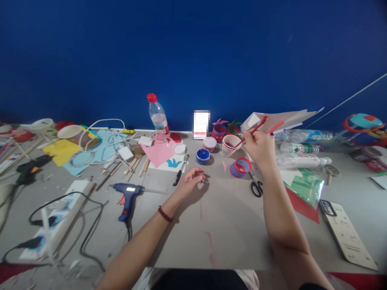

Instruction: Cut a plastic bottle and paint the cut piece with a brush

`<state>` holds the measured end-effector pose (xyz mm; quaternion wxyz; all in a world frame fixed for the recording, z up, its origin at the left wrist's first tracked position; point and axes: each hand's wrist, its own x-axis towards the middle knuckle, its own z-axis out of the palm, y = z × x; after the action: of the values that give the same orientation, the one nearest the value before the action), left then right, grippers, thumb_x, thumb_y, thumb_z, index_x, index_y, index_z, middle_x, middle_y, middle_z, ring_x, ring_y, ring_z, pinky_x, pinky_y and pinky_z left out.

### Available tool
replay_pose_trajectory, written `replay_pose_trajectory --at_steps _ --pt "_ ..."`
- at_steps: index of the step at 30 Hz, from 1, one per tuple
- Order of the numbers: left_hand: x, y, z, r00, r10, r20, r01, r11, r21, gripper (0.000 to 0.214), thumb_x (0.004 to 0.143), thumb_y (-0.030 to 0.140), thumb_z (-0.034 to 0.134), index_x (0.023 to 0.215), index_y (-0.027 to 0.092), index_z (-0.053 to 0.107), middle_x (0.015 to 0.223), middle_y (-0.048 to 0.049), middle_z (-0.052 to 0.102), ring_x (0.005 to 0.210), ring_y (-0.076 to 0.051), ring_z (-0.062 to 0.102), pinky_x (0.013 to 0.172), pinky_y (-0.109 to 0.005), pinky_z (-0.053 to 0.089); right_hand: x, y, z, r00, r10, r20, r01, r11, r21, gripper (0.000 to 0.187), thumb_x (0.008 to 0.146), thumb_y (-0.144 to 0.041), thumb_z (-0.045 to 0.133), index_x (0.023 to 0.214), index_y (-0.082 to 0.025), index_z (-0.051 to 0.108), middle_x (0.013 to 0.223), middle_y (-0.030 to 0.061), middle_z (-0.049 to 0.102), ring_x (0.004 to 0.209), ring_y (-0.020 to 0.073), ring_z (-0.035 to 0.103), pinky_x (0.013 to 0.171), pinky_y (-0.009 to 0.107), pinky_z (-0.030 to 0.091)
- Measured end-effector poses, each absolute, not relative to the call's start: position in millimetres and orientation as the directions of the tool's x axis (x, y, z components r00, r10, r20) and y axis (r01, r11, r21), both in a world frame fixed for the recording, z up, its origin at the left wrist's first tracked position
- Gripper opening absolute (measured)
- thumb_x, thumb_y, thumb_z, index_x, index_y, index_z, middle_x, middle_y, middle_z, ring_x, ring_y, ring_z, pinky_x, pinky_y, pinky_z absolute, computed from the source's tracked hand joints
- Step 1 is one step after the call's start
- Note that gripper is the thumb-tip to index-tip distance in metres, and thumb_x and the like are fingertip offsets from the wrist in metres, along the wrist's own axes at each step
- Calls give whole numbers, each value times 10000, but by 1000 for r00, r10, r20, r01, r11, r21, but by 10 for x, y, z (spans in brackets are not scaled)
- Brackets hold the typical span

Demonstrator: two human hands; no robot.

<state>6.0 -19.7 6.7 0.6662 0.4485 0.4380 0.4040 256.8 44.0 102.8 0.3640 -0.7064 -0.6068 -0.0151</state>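
My right hand [259, 148] pinches a thin red-handled paintbrush [256, 127], whose lower end dips into a white paper cup [227, 151] of dark liquid. My left hand [193, 179] hovers over the table with loosely curved fingers and nothing in it. Just beyond it stands an open jar of blue paint [202, 156], beside a white-lidded jar [209, 143]. Between the hands sits a small purple cup with a red rim and reddish inside [240, 167]. Black-handled scissors [256, 188] lie below my right hand, their blades partly hidden.
A blue glue gun [128, 197] and a white power strip [57, 217] with cords lie on the left. A red-capped bottle [158, 117] stands at the back. Plastic bottles [302, 160] and a phone [347, 233] lie on the right. Blue leaf-shaped paper [174, 163] lies left of centre.
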Motion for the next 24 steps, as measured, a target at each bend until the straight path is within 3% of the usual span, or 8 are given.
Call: replay_pose_trajectory --at_steps 4,10,17,24 --pt "69 -197 66 283 933 -223 -154 274 949 279 723 389 746 930 217 670 850 -47 666 795 -184 599 821 -349 466 2601 436 1022 235 836 496 868 48 -494 395 930 -448 473 716 -193 684 656 89 698 649 228 640 657 341 444" --pt "70 -196 62 281 933 -224 -153 274 950 292 713 392 748 929 212 671 851 -46 662 797 -183 600 830 -351 465 2567 460 1001 246 879 408 885 -31 -465 392 920 -438 479 697 -188 682 669 110 707 682 258 646 649 353 435" --pt "69 -204 75 285 933 -219 -151 269 951 268 731 374 742 933 212 672 874 -52 668 811 -184 604 836 -349 473 2577 437 1017 229 860 456 870 29 -492 385 940 -430 472 736 -188 690 703 101 714 703 245 657 665 346 439" --pt "66 -204 53 286 932 -221 -143 270 952 251 738 367 731 933 219 676 867 -52 670 813 -188 603 838 -356 472 2564 442 1032 254 869 425 887 -34 -461 365 927 -426 504 694 -196 664 655 92 688 657 235 626 619 331 400"
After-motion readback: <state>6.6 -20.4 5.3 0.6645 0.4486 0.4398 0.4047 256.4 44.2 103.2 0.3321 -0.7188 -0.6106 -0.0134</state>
